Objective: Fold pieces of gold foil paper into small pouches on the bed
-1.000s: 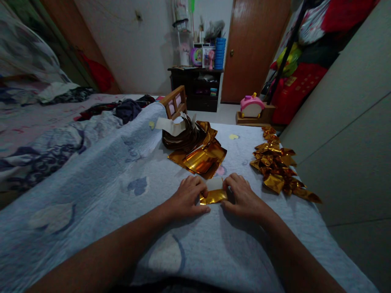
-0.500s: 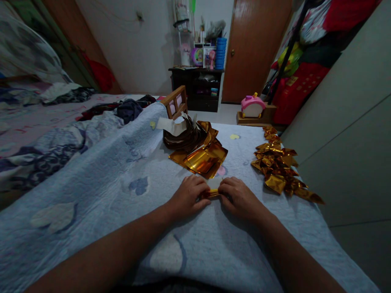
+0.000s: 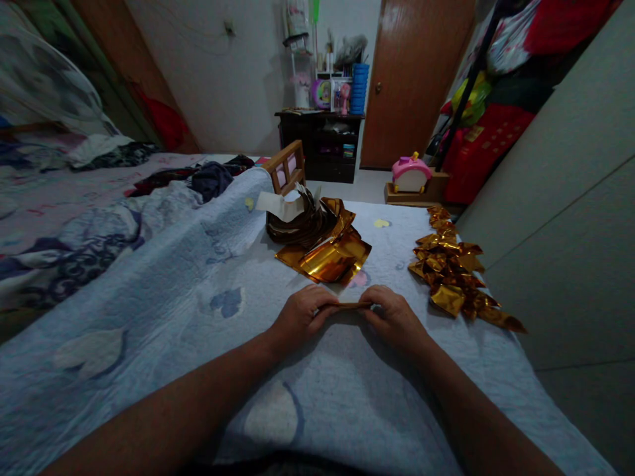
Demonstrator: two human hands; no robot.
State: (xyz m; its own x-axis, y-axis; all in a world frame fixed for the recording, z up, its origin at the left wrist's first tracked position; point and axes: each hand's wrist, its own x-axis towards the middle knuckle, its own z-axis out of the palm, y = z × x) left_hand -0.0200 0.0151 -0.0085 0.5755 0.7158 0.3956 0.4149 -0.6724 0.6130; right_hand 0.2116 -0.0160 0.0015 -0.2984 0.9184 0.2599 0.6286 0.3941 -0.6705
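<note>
gold strip [image 3: 353, 305], ends hidden by both hands [image 3: 308, 311] [image 3: 393, 315]

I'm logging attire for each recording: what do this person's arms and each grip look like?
The left forearm and right forearm are bare, no sleeves in view. The left grip and right grip are ungloved human hands, no watch or bracelet showing. Small rings can't be ruled out.

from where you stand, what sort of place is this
Most likely a bedroom: a heart-patterned cover spread in front, rumpled bedding on the left, and a wooden door at the back.
</note>
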